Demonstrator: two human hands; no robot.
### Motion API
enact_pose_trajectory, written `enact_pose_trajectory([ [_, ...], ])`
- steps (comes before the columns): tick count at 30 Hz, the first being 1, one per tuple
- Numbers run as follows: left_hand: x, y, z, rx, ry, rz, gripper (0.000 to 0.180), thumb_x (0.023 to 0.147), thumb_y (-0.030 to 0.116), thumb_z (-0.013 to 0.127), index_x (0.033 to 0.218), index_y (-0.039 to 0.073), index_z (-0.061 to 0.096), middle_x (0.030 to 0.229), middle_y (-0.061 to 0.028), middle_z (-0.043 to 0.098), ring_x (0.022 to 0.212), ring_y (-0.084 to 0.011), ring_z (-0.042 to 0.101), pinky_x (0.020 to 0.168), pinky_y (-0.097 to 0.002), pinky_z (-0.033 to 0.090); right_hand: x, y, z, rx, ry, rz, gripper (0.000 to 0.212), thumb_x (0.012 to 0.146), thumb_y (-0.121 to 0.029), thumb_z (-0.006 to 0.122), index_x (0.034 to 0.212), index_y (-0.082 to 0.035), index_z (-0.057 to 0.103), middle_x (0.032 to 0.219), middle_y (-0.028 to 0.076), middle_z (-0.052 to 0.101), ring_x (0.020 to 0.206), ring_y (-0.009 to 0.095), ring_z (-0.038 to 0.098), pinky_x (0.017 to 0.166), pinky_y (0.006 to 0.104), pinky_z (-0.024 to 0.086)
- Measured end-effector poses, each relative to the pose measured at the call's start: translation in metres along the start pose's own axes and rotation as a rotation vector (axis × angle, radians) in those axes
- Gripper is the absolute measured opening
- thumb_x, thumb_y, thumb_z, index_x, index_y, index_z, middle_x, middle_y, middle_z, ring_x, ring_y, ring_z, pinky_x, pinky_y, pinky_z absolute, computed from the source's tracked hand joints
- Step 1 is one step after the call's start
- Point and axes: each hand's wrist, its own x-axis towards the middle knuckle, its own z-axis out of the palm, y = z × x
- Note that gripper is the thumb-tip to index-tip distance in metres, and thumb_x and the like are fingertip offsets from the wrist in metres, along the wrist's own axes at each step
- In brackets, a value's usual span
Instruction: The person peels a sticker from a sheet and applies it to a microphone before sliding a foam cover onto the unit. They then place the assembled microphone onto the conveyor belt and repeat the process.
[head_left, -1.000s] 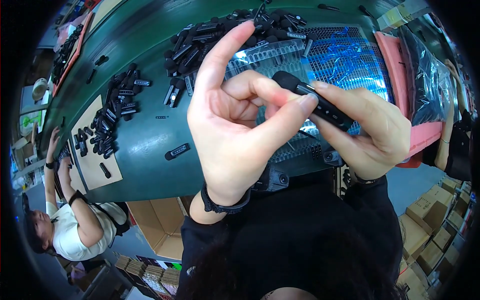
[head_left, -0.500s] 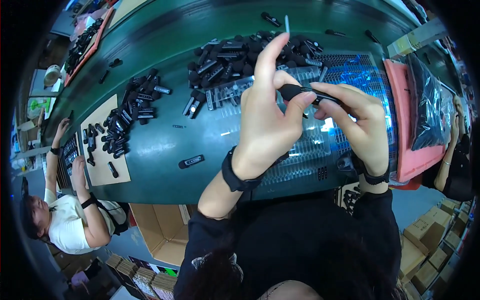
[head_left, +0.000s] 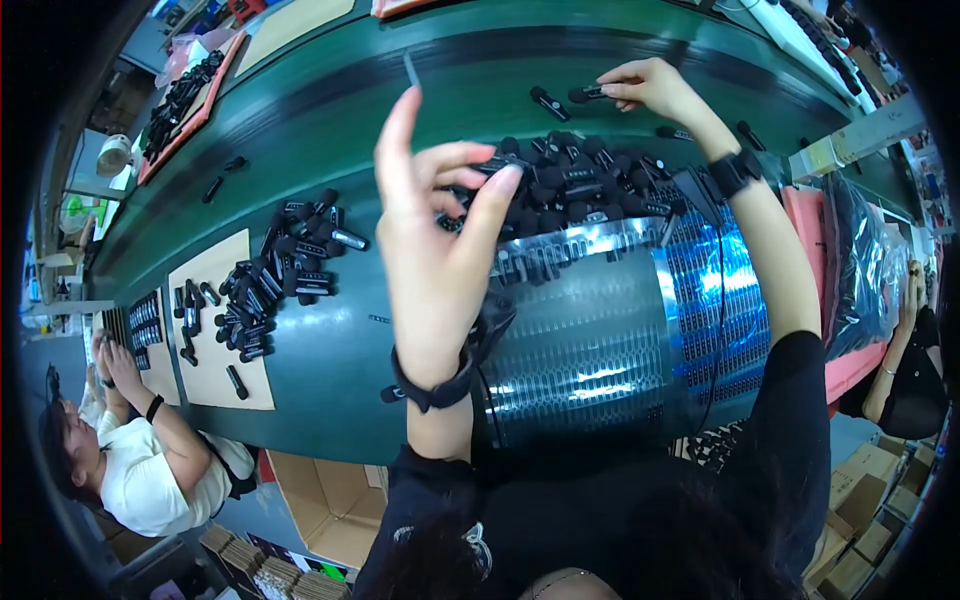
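Note:
My left hand (head_left: 435, 255) is over the near-left side of a heap of black clip-on microphones (head_left: 580, 185) with foam tops. Its thumb and fingers are closed on a dark microphone (head_left: 508, 162), partly hidden by the fingers. From the raised index fingertip a thin pale pointed piece (head_left: 411, 70) sticks out. Farther off, beyond the heap, my right hand (head_left: 650, 88) pinches another foam-topped microphone (head_left: 588, 93) low over the green belt. A single microphone (head_left: 549, 103) lies just to its left. Under my arms are a clear sticker sheet (head_left: 575, 350) and a blue-sheened one (head_left: 715, 310).
More microphones (head_left: 265, 290) are piled at left, partly on a tan board (head_left: 245, 375). A pink foam tray (head_left: 805, 225) with a bagged black bundle (head_left: 850, 260) stands at right. A co-worker (head_left: 150, 470) works at far left; another person's arm (head_left: 890, 360) shows at right. Thin black cords hang from my wrists.
My hands have parted. The right one has reached far forward with a microphone, while the left has moved left with its fingers closed on a dark microphone. The whole view has shifted somewhat.

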Motion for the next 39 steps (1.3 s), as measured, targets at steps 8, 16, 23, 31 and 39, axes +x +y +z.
enact_pose_trajectory([
  [8,-0.005,0.015,-0.030,-0.180,0.177,-0.036,0.065,0.068,-0.007,0.060,0.124,0.000,0.028,0.085,-0.0089,0.057,0.073,-0.0090,0.051,0.062,-0.0170,0.037,0.093,-0.014,0.072,-0.585,-0.071,0.035,0.042,0.066,-0.040,0.067,0.083,-0.002,0.062,0.078,0.014,0.061,0.073,0.025,0.059,0.067,0.0312,0.045],
  [16,-0.008,0.018,-0.030,-0.225,0.073,0.048,0.066,0.068,-0.013,0.057,0.126,-0.001,0.026,0.089,-0.0149,0.055,0.076,-0.0122,0.052,0.070,-0.0199,0.042,0.092,-0.032,0.072,-0.210,-0.151,0.098,0.029,0.083,-0.028,0.051,0.099,-0.005,0.056,0.078,0.010,0.059,0.070,0.013,0.056,0.051,0.0256,0.044],
  [23,-0.012,0.022,-0.031,-0.396,0.079,0.020,0.071,0.065,-0.015,0.057,0.126,-0.001,0.024,0.096,-0.0171,0.051,0.070,-0.0122,0.053,0.061,-0.0192,0.044,-0.056,-0.122,0.019,-0.058,0.108,-0.215,0.021,0.082,-0.018,0.054,0.095,-0.004,0.060,0.074,0.000,0.056,0.047,0.003,0.042,0.041,0.0152,0.033],
  [31,-0.018,0.028,-0.008,-0.693,-0.016,-0.097,0.079,0.060,-0.018,0.056,0.128,0.000,0.020,0.104,-0.0189,0.045,0.061,-0.0117,0.053,0.054,-0.0183,0.044,-0.144,-0.138,0.076,0.682,0.279,-0.140,0.022,0.073,0.002,0.058,0.094,0.000,0.060,0.080,0.008,0.061,0.066,0.012,0.061,0.054,0.0184,0.048],
  [39,-0.019,0.028,0.008,-0.737,-0.052,-0.238,0.080,0.060,-0.018,0.055,0.128,0.000,0.018,0.104,-0.0185,0.045,0.058,-0.0108,0.052,0.053,-0.0179,0.043,-0.155,-0.136,0.076,0.180,0.345,-0.400,0.029,0.066,0.000,0.065,0.094,-0.001,0.060,0.082,0.010,0.062,0.067,0.014,0.062,0.051,0.0193,0.048],
])
